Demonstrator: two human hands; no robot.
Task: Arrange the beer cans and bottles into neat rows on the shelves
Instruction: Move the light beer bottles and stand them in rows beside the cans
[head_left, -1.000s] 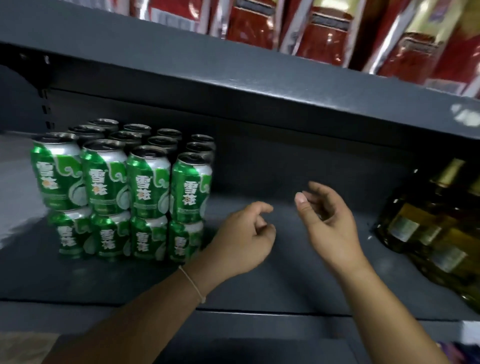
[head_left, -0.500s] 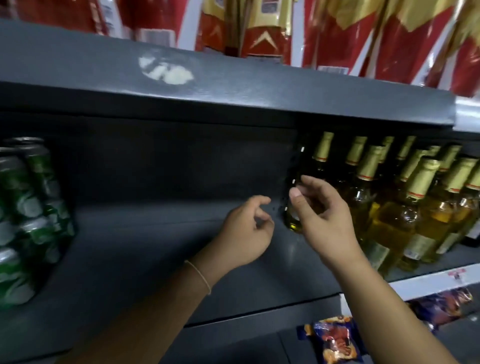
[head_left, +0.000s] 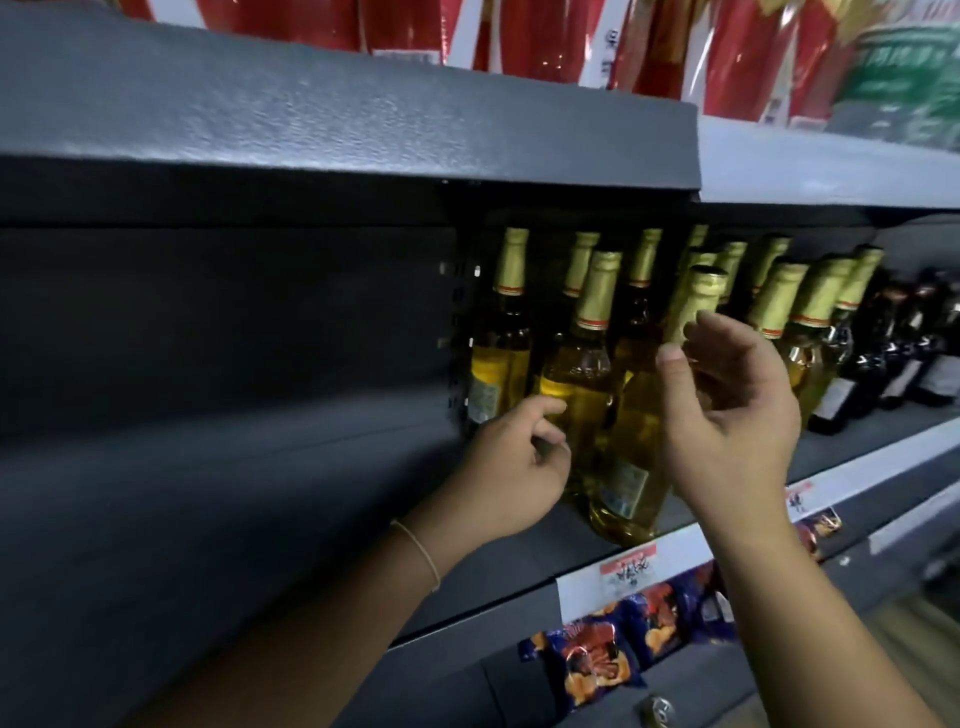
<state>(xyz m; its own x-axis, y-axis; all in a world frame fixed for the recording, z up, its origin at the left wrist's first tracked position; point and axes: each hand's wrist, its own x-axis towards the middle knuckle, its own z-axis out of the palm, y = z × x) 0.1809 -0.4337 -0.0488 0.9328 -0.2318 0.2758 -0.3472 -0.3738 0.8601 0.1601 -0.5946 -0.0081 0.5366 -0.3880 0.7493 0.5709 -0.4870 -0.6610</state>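
Fingers of the left hand (head_left: 511, 470) are loosely curled, holding nothing, just beside the base of a front beer bottle (head_left: 579, 374). The right hand (head_left: 727, 415) is half open, fingers spread near the neck of the leaning bottle (head_left: 636, 441), not gripping it. Bottles stand crowded on the shelf (head_left: 519, 551); rows appear uneven, so the tidying looks unfinished. Dark metal shelving; red packages (head_left: 545, 36) above, snack packets (head_left: 597, 660) below.

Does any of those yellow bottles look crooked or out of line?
Yes. The front bottle by the right hand leans right and stands forward of the other gold-foil bottles, near the shelf edge.
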